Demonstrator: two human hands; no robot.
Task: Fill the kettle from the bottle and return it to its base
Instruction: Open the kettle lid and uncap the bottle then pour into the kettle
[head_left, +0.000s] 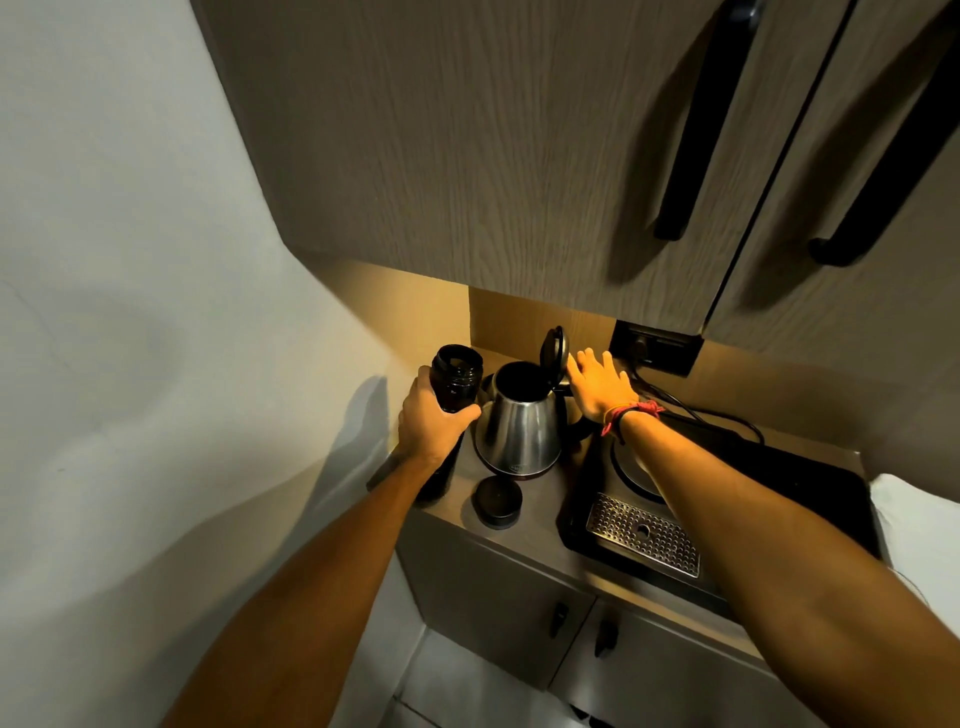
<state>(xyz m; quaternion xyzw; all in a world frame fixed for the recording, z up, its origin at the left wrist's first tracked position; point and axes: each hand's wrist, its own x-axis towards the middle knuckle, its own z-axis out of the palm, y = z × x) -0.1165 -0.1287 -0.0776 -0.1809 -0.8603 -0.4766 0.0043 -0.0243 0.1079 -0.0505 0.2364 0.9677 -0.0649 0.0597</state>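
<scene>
Your left hand (434, 423) grips the uncapped bottle (457, 384); right hand (600, 382) is spread open, holding nothing, beside the kettle (519, 426) lid. Tilting too quickly risks spillage onto the counter (540, 540).

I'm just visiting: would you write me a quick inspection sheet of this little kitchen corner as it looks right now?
Surface: grey counter, dimly lit.
Job's things: steel kettle on the counter, lid flipped up; dark bottle, uncapped, upright; round base on a black tray, bare.
Clutter: bottle cap lying in front of the kettle.
Grippers: left hand wrapped around the bottle; right hand open beside the lid.
Cables: black cord running to a wall socket.
Surroundings: wood cupboards above, wall on the left.
</scene>
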